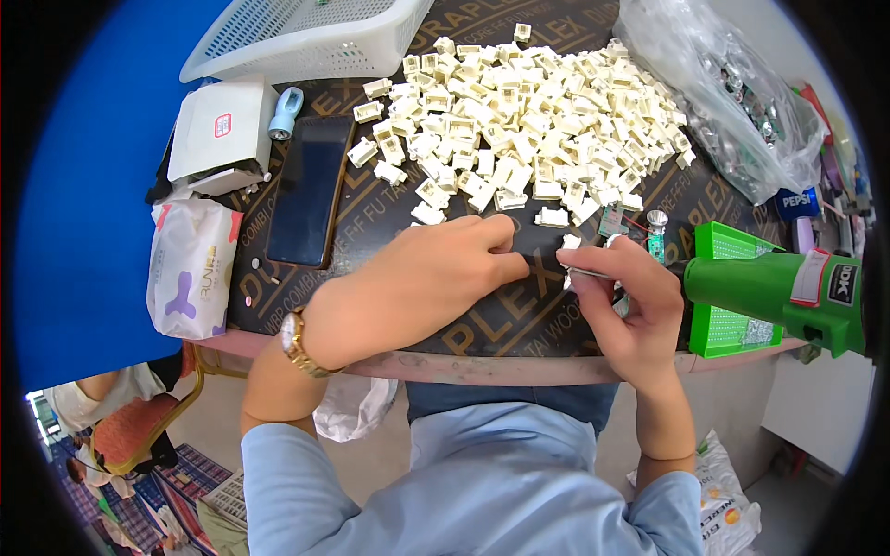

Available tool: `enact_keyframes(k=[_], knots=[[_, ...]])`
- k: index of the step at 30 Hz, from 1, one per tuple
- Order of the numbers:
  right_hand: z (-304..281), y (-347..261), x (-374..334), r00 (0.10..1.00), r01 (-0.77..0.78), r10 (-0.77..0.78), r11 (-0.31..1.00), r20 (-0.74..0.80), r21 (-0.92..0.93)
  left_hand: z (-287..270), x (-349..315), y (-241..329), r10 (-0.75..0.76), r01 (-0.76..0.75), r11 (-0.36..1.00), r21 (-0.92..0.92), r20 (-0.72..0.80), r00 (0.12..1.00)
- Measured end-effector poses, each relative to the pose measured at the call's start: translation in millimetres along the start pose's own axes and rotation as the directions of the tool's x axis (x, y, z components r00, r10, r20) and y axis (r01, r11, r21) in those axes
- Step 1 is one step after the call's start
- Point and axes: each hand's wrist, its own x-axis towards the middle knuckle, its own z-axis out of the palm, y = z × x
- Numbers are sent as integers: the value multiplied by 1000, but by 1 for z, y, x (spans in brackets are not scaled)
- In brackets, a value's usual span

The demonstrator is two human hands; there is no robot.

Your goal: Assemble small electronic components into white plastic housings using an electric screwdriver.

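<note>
My right hand (640, 310) pinches a thin metal tool, likely tweezers (590, 272), between thumb and forefinger. A small white piece (571, 259) is at its tip. To the left, my left hand (445, 264) is over the table with fingers bent and apart; nothing shows in it. Just beyond both hands lies a large heap of cream plastic housings (538, 120). A small green circuit board (612, 221) with wires lies past my right hand. Beside it is another narrow green board (656, 243) with a round silvery lamp head (657, 219).
A green heat-gun-like tool (779, 283) lies across a green tray (709, 329) at right. Beyond is a clear bag of parts (723, 93). At left are a phone (311, 190), tissue pack (193, 269), white box (221, 130) and blue flashlight-like object (286, 113); a white basket (371, 46) stands behind.
</note>
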Motion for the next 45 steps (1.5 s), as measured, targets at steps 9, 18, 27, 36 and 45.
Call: enact_keyframes(k=[9,18,27,36,45], knots=[[3,4,-7,994,-104,108,906,12,411,-9,2,6,-64,64,997,-41,11,998],[13,-7,-11,971,201,-223,959,-91,-202,-6,6,12,-266,172,681,-712,-22,964],[4,-10,-6,946,323,-300,899,121,-296,-17,-6,2,-49,102,914,-392,141,989],[31,-3,-9,973,214,-190,957,133,-197,29,-26,2,-220,204,942,-267,-33,975],[38,2,-8,954,254,-214,949,208,-186,35,-29,-4,-185,140,943,-301,-125,975]])
